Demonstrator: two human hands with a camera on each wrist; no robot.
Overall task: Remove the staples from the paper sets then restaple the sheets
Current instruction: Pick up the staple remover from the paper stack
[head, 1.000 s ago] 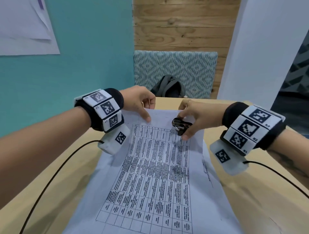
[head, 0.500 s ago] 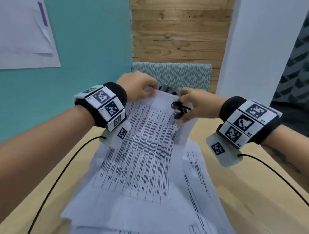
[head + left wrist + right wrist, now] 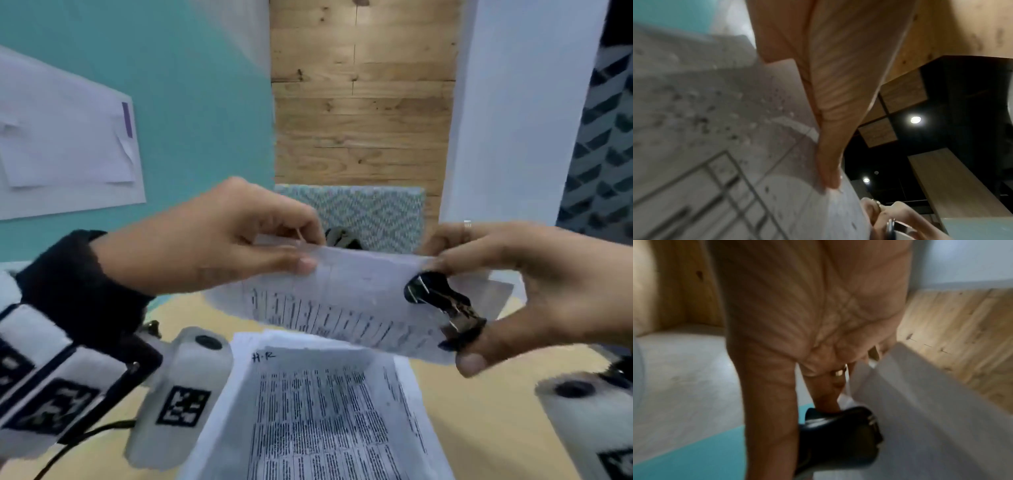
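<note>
My left hand (image 3: 308, 250) pinches the top edge of a printed sheet (image 3: 342, 301) and holds it up off the table. My right hand (image 3: 459, 315) grips a black staple remover (image 3: 442, 305) between thumb and fingers, and its fingertips also hold the sheet's top right corner. Below the lifted sheet lie more printed sheets (image 3: 325, 394), with "H-R" handwritten at their top. In the left wrist view the sheet (image 3: 715, 146) runs beside my thumb. The right wrist view shows the staple remover (image 3: 838, 434) against the sheet (image 3: 920, 402). No staple is visible.
The wooden table (image 3: 479, 428) extends to the right of the sheets. A chair with a patterned back (image 3: 370, 212) and a dark bag (image 3: 342, 238) stand behind the table. A black cable (image 3: 85, 438) trails from my left wrist. A white pillar (image 3: 513, 120) rises at the back right.
Both hands have lifted the top sheet off the table and raised it toward the camera, uncovering the sheets beneath. The right hand has kept the staple remover throughout.
</note>
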